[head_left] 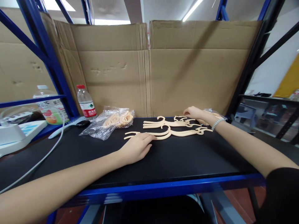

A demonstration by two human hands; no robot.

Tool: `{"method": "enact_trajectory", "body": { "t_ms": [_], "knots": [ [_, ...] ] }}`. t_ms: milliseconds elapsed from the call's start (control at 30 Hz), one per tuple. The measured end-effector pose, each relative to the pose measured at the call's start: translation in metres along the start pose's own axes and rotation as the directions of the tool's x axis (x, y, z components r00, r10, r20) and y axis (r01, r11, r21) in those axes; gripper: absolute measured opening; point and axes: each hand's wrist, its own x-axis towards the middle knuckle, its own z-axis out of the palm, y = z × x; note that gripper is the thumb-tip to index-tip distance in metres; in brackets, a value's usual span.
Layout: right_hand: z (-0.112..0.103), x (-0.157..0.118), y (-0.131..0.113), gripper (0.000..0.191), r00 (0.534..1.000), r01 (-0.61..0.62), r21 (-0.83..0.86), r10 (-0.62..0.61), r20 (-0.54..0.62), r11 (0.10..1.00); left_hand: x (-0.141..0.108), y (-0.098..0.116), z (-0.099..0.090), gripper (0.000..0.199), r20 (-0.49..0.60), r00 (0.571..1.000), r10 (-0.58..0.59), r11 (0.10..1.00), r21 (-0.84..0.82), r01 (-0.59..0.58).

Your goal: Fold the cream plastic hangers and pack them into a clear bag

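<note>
The left hand lies palm down over the left part of a long, slim, beige hooked piece on the black, flat tabletop. Its fingers stretch to the right along the curved beige strips, with the thumb a little apart on the near side; whether they are clamped on the piece I cannot tell.

The right hand reaches to the far right, its bent fingers at the right end of a group of beige hooked pieces lying just behind the front piece. The fingertips are too small to make out, so I cannot tell whether they pinch anything. A pale beaded bracelet circles the right wrist.

The front piece and the group run roughly side by side across the table, with curled hooks near the middle and small loops toward the right.

To the left of them sits a crinkled, clear plastic bag with beige coiled pieces inside. Behind it stands a clear bottle with a red cap. Another clear plastic bag shows partly behind the right forearm. 2 tall brown cardboard panels rise along the back.
</note>
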Motion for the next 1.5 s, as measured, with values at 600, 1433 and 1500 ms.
{"method": "enact_trajectory", "body": {
  "t_ms": [600, 1433, 1500],
  "knots": [
    [0.023, 0.041, -0.031, 0.024, 0.997, -0.003, -0.131, -0.006, -0.073, 0.991, 0.0, 0.007, -0.002, 0.044, -0.033, 0.998, 0.057, 0.991, -0.121, -0.06],
    [-0.004, -0.103, -0.175, 0.027, 0.942, 0.333, 0.89, -0.133, -0.307, 0.31, 0.01, 0.02, 0.004, 0.031, 0.01, 0.916, -0.402, 0.469, -0.857, 0.215],
    [-0.008, -0.09, -0.156, 0.025, 0.91, 0.4, 0.804, -0.091, -0.403, 0.44, 0.011, 0.018, 0.004, 0.029, 0.005, 0.892, -0.451, 0.4, -0.892, 0.208]
  ]
}}
